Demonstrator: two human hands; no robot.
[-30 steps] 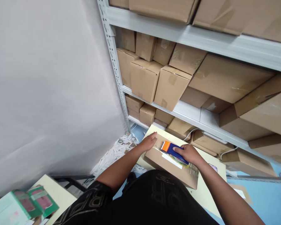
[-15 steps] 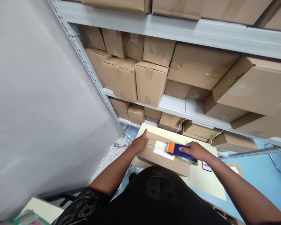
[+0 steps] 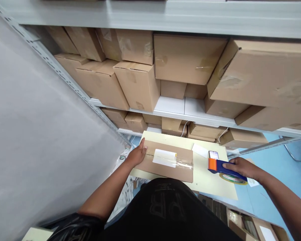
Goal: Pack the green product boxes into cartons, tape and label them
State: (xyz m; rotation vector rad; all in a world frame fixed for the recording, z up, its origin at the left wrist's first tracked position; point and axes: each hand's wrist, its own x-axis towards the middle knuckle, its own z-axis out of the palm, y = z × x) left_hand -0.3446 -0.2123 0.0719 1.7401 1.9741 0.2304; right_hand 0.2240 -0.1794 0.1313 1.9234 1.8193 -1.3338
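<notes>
A long cardboard box [image 3: 150, 168] lies on a pale yellow tabletop [image 3: 205, 177]. On its top are a white label [image 3: 165, 158] and a shiny strip of clear tape [image 3: 184, 164] running to the right end. My left hand [image 3: 136, 155] grips the box's left end, thumb on top and forefinger along the far corner; the other fingers are hidden. Away to the right, my right hand [image 3: 243, 167] is closed around the handle of a blue and orange tape dispenser [image 3: 222, 166], which is apart from the box and holds a tape roll [image 3: 233, 179].
A phone [image 3: 213, 155] and a white paper [image 3: 200, 150] lie right of the box. Beyond the table stands a metal shelf rack [image 3: 140, 112] stacked with cardboard boxes [image 3: 137, 83]. A grey wall [image 3: 40, 134] rises at left. More cartons [image 3: 240, 221] sit low at right.
My right hand has carried the tape dispenser rightward off the box, past its right end. Clear tape now shows over the label and right part. My left hand still holds the left end.
</notes>
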